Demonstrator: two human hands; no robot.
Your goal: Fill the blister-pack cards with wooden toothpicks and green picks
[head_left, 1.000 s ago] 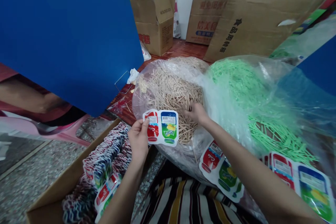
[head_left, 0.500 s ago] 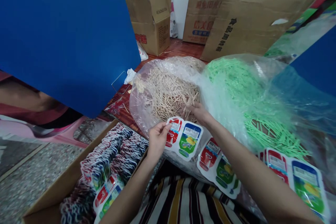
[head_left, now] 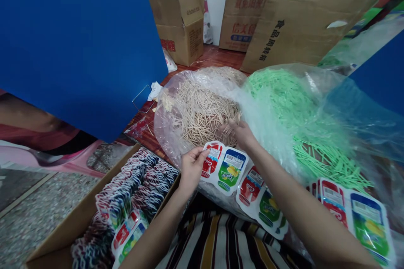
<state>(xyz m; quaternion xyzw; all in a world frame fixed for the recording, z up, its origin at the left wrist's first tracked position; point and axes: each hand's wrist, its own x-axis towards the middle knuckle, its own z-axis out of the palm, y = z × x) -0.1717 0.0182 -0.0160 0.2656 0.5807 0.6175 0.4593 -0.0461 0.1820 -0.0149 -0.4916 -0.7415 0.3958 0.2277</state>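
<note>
My left hand (head_left: 190, 168) pinches the left edge of a two-cell red and blue-green printed packet (head_left: 225, 168), held low in front of a clear bag of wooden sticks (head_left: 202, 109). My right hand (head_left: 240, 132) is closed on a small bunch of wooden sticks at the near right of that pile. A second packet of the same print (head_left: 261, 201) lies under my right forearm. Beside the stick bag sits a bag of green plastic sticks (head_left: 296, 109).
A cardboard box (head_left: 72, 227) at the lower left holds several stacked packets (head_left: 135, 189). More packets (head_left: 356, 214) lie at the lower right. Cardboard cartons (head_left: 179, 21) stand behind, and a blue panel (head_left: 78, 42) covers the upper left. A striped cloth (head_left: 221, 239) lies over my lap.
My left hand carried the packet rightward and down, close to my right hand. My right hand stayed in the wooden sticks and gathered a few.
</note>
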